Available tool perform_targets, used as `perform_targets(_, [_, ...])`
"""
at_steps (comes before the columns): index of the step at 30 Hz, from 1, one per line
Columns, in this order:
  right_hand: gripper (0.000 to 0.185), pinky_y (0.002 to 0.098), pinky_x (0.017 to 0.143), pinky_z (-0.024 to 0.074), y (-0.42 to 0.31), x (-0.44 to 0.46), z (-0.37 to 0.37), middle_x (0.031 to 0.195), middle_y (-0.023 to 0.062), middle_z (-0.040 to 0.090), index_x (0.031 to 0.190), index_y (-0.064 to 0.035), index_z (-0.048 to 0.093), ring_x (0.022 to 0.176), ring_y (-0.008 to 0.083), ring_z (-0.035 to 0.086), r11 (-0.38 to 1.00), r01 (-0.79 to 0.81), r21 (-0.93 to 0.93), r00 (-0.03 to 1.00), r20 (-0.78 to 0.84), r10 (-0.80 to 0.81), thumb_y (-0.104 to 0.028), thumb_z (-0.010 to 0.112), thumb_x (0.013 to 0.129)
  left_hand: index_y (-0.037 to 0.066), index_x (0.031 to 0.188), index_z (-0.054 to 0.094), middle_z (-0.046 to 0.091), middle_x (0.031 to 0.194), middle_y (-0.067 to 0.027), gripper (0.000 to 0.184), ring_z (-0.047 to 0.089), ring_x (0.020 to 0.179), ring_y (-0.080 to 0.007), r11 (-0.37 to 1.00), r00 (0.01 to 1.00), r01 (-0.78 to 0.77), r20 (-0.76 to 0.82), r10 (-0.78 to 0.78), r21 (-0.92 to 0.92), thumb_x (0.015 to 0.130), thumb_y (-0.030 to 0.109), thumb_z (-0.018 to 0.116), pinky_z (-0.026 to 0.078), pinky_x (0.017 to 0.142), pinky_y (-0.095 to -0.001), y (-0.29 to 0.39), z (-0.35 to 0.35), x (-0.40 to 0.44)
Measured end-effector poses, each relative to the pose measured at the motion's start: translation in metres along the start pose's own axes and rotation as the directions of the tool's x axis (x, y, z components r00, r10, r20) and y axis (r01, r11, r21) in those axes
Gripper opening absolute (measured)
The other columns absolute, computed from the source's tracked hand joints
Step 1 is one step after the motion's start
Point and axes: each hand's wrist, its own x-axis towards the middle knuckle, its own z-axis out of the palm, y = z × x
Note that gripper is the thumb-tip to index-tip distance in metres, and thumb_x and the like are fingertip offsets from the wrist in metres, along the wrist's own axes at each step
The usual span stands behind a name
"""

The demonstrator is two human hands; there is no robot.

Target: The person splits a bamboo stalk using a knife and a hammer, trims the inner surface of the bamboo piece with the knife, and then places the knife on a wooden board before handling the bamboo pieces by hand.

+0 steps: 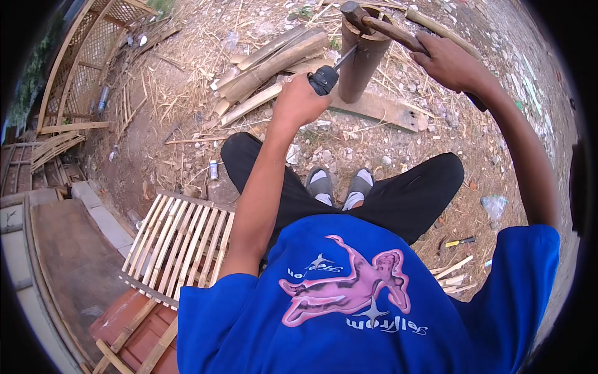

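Head view: left hand closed around dark-wrapped handle of knife, blade slanting up to upright bamboo section, near its top; cannot tell how deep blade sits. Right hand gripping wooden-handled hammer, head over bamboo's top end; contact unclear. Bamboo section stands ahead of person's feet, base at wooden plank. Bamboo lengths lie just left. Yellow-handled hammer on ground beyond right knee.
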Motion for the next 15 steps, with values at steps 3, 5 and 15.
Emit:
perform_targets(3, [0.041,0.0358,0.043,0.0459,0.007,-0.014,-0.024,0.073,0.0092,0.055,0.111,-0.0007,0.054,0.052,0.0193,0.057,0.983,-0.018,0.181,0.996,-0.083,0.033,-0.040,0.049,0.100,-0.005,0.101,0.066,0.068,0.096,-0.0298,0.044,0.066,0.096,-0.0429,0.998,0.999,-0.038,-0.032,0.036,-0.055,0.068,0.024,0.070,0.051,0.087,-0.0447,0.006,0.019,0.005])
perform_targets(5, [0.051,0.0282,0.044,0.0403,0.014,-0.019,-0.035,0.067,0.0030,0.050,0.129,-0.0034,0.052,0.051,0.0095,0.048,0.965,-0.090,0.247,0.983,-0.131,0.126,-0.045,0.052,0.100,-0.004,0.101,0.066,0.068,0.096,-0.0296,0.044,0.066,0.096,-0.0429,0.998,0.997,-0.042,-0.059,0.040,-0.048,0.068,0.024,0.070,0.051,0.087,-0.0449,0.000,0.019,0.005])
perform_targets(15, [0.053,0.0348,0.060,0.0455,0.030,-0.048,0.020,0.075,0.0124,0.060,0.126,0.0007,0.055,0.066,0.0185,0.059,0.797,-0.083,0.598,0.847,-0.379,0.372,-0.045,0.055,0.098,-0.005,0.099,0.065,0.069,0.088,-0.0246,0.043,0.068,0.084,-0.0368,0.989,0.986,-0.137,-0.101,0.130,-0.057,0.067,0.023,0.071,0.051,0.077,-0.0420,-0.015,0.013,-0.008])
